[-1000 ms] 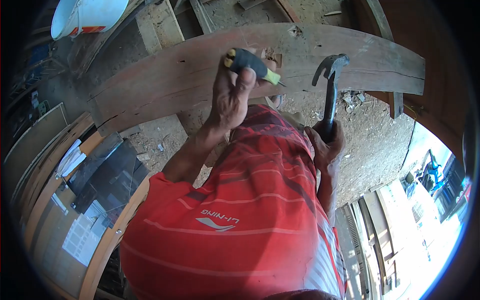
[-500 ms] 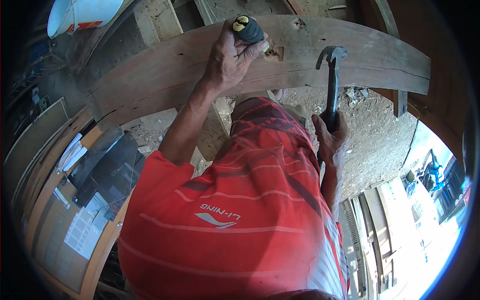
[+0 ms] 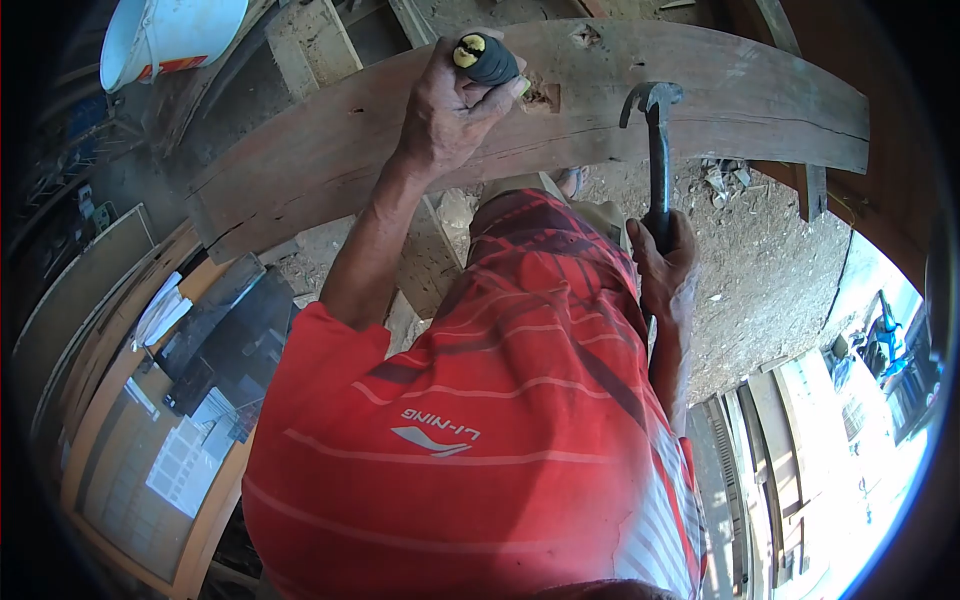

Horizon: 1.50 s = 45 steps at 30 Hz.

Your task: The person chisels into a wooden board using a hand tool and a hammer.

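Across the top lies a long curved wooden plank [image 3: 740, 105] with a rough notch [image 3: 541, 96] cut near its middle. My left hand [image 3: 442, 120] is wrapped round the dark, taped handle of a chisel-like tool [image 3: 487, 60], its yellow butt facing up, just left of the notch; the tool's tip is hidden. Right of centre, below the plank, my right hand [image 3: 665, 262] grips a claw hammer [image 3: 659, 165] by its handle. The hammer stands roughly upright in view, its head over the plank's lower part.
A white bucket [image 3: 175, 38] is at the top left. Wood boards [image 3: 312, 45] lie beyond the plank. Glass-topped wooden furniture [image 3: 190, 460] with papers is on the left. Debris [image 3: 725, 180] litters the ground. More boards [image 3: 765, 470] lie at the lower right.
My left hand has moved up and left with the tool, which has tipped from slanting to upright, hiding its tip. The hammer has shifted slightly upward in view, still in my right hand.
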Tool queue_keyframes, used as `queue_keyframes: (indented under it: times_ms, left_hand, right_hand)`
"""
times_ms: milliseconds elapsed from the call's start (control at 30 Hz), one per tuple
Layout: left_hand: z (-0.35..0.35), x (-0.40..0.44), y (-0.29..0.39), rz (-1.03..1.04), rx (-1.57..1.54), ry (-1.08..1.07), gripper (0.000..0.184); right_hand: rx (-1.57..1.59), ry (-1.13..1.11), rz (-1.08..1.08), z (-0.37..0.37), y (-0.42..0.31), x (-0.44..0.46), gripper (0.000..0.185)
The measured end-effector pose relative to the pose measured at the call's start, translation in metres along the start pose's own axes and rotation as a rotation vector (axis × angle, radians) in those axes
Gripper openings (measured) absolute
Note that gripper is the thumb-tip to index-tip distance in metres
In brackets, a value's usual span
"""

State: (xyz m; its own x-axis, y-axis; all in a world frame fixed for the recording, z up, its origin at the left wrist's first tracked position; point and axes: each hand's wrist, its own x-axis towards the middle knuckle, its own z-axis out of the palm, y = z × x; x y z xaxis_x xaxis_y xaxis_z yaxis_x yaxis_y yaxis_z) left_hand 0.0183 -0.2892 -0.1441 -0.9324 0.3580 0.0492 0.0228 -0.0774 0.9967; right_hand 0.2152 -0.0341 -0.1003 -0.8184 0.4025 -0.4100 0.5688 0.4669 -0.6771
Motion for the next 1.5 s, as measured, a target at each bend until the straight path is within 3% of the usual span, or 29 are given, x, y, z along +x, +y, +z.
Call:
queue_keyframes:
  times_ms: [267, 367, 500, 567, 667, 733, 867, 933, 1000, 1067, 1133, 1167, 1200, 1267, 1300, 1333, 1367, 1400, 1433, 1500]
  left_hand:
    - [0.012, 0.003, 0.01, 0.022, 0.321, -0.033, 0.046]
    - [0.018, 0.007, 0.022, 0.067, 0.456, -0.07, 0.047]
    - [0.018, 0.011, 0.022, 0.061, 0.451, -0.107, 0.047]
    - [0.016, 0.01, 0.022, 0.105, 0.485, -0.108, 0.049]
    - [0.015, 0.004, 0.023, 0.159, 0.534, -0.122, 0.049]
    - [0.014, 0.002, 0.024, 0.17, 0.548, -0.144, 0.049]
    - [0.01, 0.001, 0.013, 0.133, 0.44, -0.116, 0.047]
    - [0.004, -0.002, -0.001, 0.091, 0.291, -0.071, 0.046]
    - [0.002, -0.002, -0.004, 0.085, 0.245, -0.055, 0.044]
    - [0.006, -0.002, 0.002, 0.116, 0.296, -0.063, 0.042]
    - [0.003, -0.007, 0.01, 0.077, 0.445, -0.107, 0.04]
    - [0.003, -0.005, 0.016, 0.079, 0.515, -0.131, 0.039]
    - [0.002, -0.01, 0.018, 0.059, 0.509, -0.082, 0.038]
    - [0.004, -0.009, 0.016, 0.108, 0.512, -0.067, 0.037]
    - [0.004, -0.015, 0.009, 0.027, 0.485, -0.058, 0.038]
    - [-0.004, -0.016, -0.007, 0.108, 0.567, -0.129, 0.04]
    - [0.004, -0.015, 0.001, 0.142, 0.575, -0.065, 0.037]
    - [0.014, -0.015, 0.009, 0.176, 0.584, 0.0, 0.034]
    - [0.011, -0.016, -0.003, 0.069, 0.377, 0.032, 0.032]
    - [0.001, -0.014, -0.009, 0.0, 0.326, -0.128, 0.043]
  right_hand:
    - [0.117, -0.048, -0.022, -0.002, -0.01, 0.0, 0.03]
    - [0.101, 0.016, -0.141, -0.008, -0.041, -0.001, 0.03]
    - [0.135, 0.247, -0.532, -0.016, -0.083, -0.004, 0.028]
    - [0.204, 0.255, -0.547, -0.013, -0.075, -0.003, 0.027]
    - [-0.217, 0.073, -0.402, -0.018, -0.094, -0.006, 0.024]
    - [-0.405, -0.096, -0.455, -0.019, -0.08, 0.006, 0.023]
    - [-0.165, 0.038, -0.365, -0.039, -0.11, -0.009, 0.023]
    - [0.112, 0.157, -0.375, -0.044, -0.106, -0.015, 0.025]
    - [0.418, 0.245, -0.459, -0.043, -0.12, -0.021, 0.029]
    - [0.496, 0.225, -0.623, -0.021, -0.095, -0.006, 0.024]
    - [-0.287, 0.17, -0.512, -0.018, -0.093, -0.006, 0.023]
    - [-0.434, 0.028, -0.528, -0.012, -0.081, 0.003, 0.022]
    - [-0.234, -0.151, -0.494, -0.011, -0.08, 0.002, 0.022]
    - [-0.155, -0.082, -0.415, -0.006, -0.082, -0.002, 0.027]
    - [-0.144, -0.085, -0.391, -0.007, -0.086, -0.004, 0.029]
    - [-0.069, -0.046, -0.407, -0.015, -0.099, -0.01, 0.026]
    - [-0.018, -0.035, -0.403, -0.021, -0.107, -0.016, 0.028]
    - [0.079, 0.012, -0.484, -0.026, -0.115, -0.02, 0.029]
    - [0.099, 0.07, -0.569, -0.025, -0.119, -0.022, 0.029]
    - [0.069, 0.114, -0.696, -0.031, -0.118, -0.024, 0.029]
